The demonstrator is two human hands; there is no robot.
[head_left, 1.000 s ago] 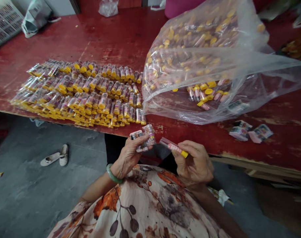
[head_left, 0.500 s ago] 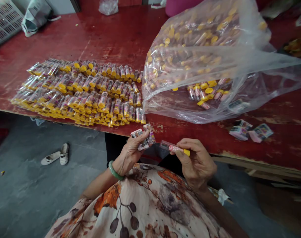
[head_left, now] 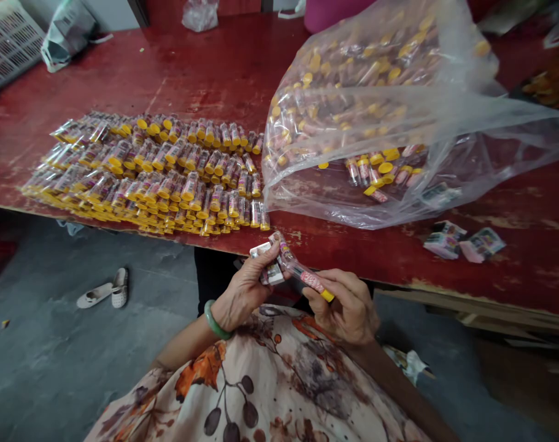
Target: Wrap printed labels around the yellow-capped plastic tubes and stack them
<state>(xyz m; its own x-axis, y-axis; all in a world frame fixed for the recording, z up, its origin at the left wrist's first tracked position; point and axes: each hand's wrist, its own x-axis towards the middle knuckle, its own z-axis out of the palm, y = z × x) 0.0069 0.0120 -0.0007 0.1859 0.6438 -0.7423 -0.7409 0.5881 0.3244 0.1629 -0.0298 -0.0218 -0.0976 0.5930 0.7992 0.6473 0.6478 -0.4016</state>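
"Pinching what, that left hand [head_left: 245,283]?"

"A thin stack of pale, picture-printed cards [head_left: 273,272], with the thumb clamped across it. A slim, colour-printed slip [head_left: 285,247] juts out beside the thumb."

"And the right hand [head_left: 347,305]?"

"Its grip is closed on a clear plastic tube with pink print and a yellow cap [head_left: 312,281], near the capped end. The tube slants above the lap, just off the front edge of the red-painted wooden bench [head_left: 205,67]. Its far end meets the slip; I can't tell whether the slip is inside."

"What lies around them?"

"Ahead and left, layered rows of yellow-capped clear tubes [head_left: 169,184] on the bench. To the right, a large translucent plastic bag [head_left: 472,129] with many more inside, and near it two small printed stacks [head_left: 445,240]. A smooth green bangle [head_left: 216,320] circles the left wrist."
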